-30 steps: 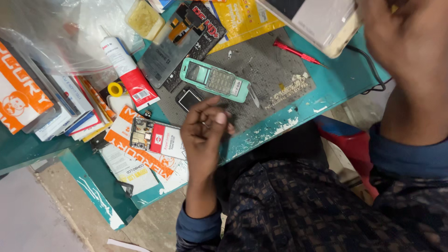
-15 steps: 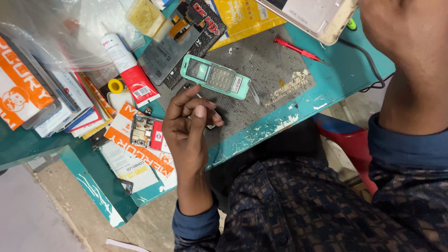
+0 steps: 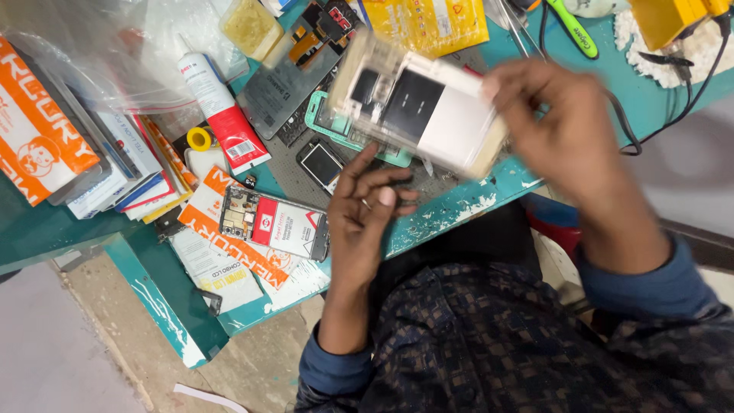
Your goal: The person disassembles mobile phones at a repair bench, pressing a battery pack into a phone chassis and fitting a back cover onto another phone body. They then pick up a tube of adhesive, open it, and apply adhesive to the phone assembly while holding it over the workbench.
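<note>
Up high, the right hand [image 3: 569, 145] pinched one end of a clear plastic box [image 3: 420, 103]; it looked light, stiff, slippery. The left hand [image 3: 367, 210] was loose, fingers apart, holding nothing.

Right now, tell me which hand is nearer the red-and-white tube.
Left. The left hand hovers just to the right of the tube, over the mat's edge. The right hand is far to the right, holding a clear box.

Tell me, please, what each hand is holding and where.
The right hand grips a clear plastic box by its right end; the left hand holds nothing visible.
</note>
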`<state>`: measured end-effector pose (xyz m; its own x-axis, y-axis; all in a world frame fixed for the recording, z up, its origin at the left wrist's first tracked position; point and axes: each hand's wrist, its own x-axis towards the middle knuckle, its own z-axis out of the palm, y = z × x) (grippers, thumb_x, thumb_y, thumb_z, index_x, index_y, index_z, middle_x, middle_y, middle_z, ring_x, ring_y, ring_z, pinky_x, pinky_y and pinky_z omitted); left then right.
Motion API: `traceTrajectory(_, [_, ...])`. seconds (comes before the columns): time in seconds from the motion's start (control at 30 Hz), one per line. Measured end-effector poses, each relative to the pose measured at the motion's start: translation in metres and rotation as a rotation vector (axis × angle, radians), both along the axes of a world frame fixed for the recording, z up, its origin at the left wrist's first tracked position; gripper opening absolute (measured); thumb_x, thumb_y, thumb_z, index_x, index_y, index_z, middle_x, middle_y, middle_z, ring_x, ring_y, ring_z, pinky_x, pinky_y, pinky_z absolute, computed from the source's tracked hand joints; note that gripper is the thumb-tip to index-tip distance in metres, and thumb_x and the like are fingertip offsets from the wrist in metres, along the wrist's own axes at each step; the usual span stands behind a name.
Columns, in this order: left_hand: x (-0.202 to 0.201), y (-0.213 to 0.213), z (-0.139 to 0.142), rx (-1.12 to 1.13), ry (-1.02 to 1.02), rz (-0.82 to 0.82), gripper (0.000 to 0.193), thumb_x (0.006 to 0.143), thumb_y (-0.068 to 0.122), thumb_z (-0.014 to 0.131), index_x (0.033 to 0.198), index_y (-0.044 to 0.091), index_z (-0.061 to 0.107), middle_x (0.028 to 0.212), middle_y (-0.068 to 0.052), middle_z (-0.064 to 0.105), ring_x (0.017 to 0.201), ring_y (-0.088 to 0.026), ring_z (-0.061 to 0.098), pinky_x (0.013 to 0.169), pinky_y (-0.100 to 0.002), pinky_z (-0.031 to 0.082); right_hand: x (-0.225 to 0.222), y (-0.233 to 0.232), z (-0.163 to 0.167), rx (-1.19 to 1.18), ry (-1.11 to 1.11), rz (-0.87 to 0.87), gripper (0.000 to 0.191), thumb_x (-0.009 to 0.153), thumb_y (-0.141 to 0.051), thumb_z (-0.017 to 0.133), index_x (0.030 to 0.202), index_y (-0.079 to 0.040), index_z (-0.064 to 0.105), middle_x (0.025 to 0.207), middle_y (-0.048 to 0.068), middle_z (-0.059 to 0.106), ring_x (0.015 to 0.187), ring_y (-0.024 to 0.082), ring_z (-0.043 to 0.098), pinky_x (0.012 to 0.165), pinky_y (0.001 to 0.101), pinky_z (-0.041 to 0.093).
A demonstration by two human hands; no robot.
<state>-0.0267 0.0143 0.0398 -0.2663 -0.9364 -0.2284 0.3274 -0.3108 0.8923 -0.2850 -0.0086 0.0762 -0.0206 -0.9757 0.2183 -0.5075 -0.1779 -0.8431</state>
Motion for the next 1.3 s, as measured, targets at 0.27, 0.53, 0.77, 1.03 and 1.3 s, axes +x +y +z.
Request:
traceTrajectory(0.27, [-0.001,0.02,-0.021,0.162,-0.041,0.075,0.055,0.099,-0.002,0.056,0.148,-0.002,0.031,0.121,-0.022,0.07,0.102,-0.028,0.075,0.079,-0.039,0.068,0.057,0.022,-0.021,0.333,-0.061,0.018,0.017,0.099,-0.015,0.07,0.108,-0.001,0.072,0.074,0.008,0.072,0.056,0.007,0.058,0.05,0.0253,0.045])
traceTrajectory(0.53, [0.009,0.023,-0.029,0.157,-0.102,0.086,0.057,0.099,-0.005,0.056,0.151,-0.001,0.033,0.118,-0.019,0.072,0.096,-0.024,0.075,0.074,-0.034,0.067,0.039,0.032,-0.031,0.326,-0.138,-0.002,0.012,0.1,-0.012,0.069,0.104,-0.001,0.073,0.077,0.005,0.074,0.063,0.003,0.061,0.054,0.0233,0.046])
traceTrajectory(0.77, [0.008,0.022,-0.028,0.152,-0.083,0.086,0.058,0.098,-0.005,0.057,0.15,-0.001,0.033,0.12,-0.019,0.072,0.099,-0.023,0.075,0.075,-0.035,0.068,0.012,0.033,-0.037,0.244,-0.011,-0.204,0.009,0.099,-0.008,0.077,0.105,-0.002,0.076,0.083,0.005,0.071,0.064,0.006,0.054,0.055,0.0233,0.039])
traceTrajectory(1.03, [0.01,0.022,-0.032,0.115,-0.11,0.061,0.058,0.1,-0.004,0.056,0.152,0.0,0.031,0.12,-0.022,0.072,0.101,-0.026,0.076,0.077,-0.036,0.069,-0.009,0.038,-0.057,0.044,0.188,-0.277,0.012,0.103,-0.008,0.083,0.102,0.001,0.075,0.094,0.01,0.072,0.077,0.013,0.064,0.069,0.0257,0.05])
traceTrajectory(1.3, [0.013,0.014,-0.035,0.08,-0.063,0.109,0.056,0.099,-0.004,0.058,0.148,0.002,0.031,0.121,-0.019,0.07,0.099,-0.024,0.075,0.077,-0.035,0.068,-0.012,0.046,-0.083,-0.087,0.169,-0.259,0.012,0.109,-0.002,0.084,0.103,0.001,0.073,0.089,0.009,0.072,0.078,0.014,0.066,0.071,0.0242,0.051])
